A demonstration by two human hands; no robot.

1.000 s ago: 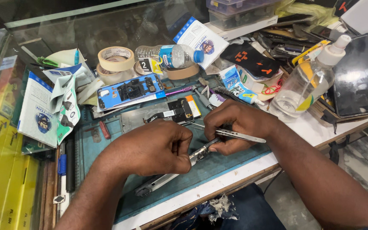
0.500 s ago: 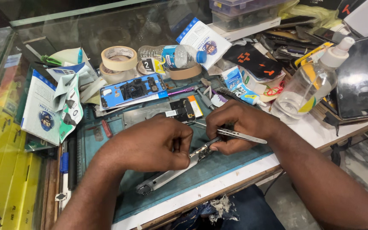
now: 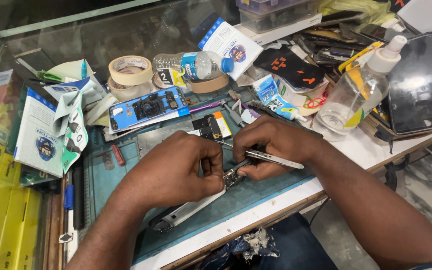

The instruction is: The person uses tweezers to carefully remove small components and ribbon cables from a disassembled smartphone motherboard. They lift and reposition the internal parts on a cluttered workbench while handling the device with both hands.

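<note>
My left hand (image 3: pixel 173 170) is closed over the upper end of an opened phone (image 3: pixel 188 210) that lies slanted on a teal work mat (image 3: pixel 121 175). My right hand (image 3: pixel 271 147) grips metal tweezers (image 3: pixel 271 159), whose tips reach the phone's exposed top end between the two hands. The phone's middle is hidden under my left hand. Just beyond the hands lies a small black and orange part (image 3: pixel 213 126).
A blue phone frame (image 3: pixel 148 107), tape rolls (image 3: pixel 130 70), a lying water bottle (image 3: pixel 193 65), a clear spray bottle (image 3: pixel 358 92), a dark phone (image 3: pixel 416 85), blue and white packets (image 3: pixel 41 135) and small tools crowd the counter. The counter's front edge runs just below the mat.
Both hands stay on the phone and tweezers; the view has shifted only slightly.
</note>
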